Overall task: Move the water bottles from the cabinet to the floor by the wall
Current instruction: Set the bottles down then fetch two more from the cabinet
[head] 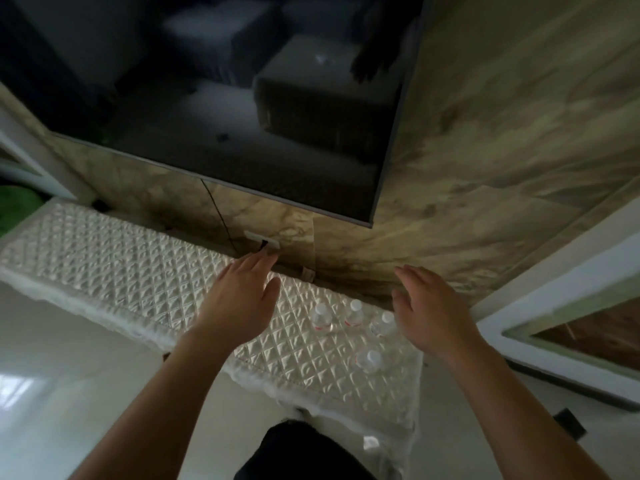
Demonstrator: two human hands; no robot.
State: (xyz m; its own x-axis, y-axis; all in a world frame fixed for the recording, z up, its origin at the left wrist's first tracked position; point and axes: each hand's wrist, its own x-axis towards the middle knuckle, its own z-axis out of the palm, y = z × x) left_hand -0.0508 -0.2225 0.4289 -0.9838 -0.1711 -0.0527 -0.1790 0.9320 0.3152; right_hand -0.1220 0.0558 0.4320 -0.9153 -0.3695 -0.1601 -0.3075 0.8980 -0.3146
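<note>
Plastic bottles (322, 317) standing on quilted cabinet (121, 265), likely light, slippery, squashy; gripping mid-body seeming best. Hovering spread, empty: left hand (239, 299), right hand (429, 306).

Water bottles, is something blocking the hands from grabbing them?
Nothing visible blocks them. The four water bottles stand uncovered on the cabinet. The left hand and right hand are open near them, holding nothing.

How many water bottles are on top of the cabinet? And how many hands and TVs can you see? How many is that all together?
Water bottles on the cabinet: 4
Hands, the left hand and the right hand: 2
TV: 1
Total: 7
</note>
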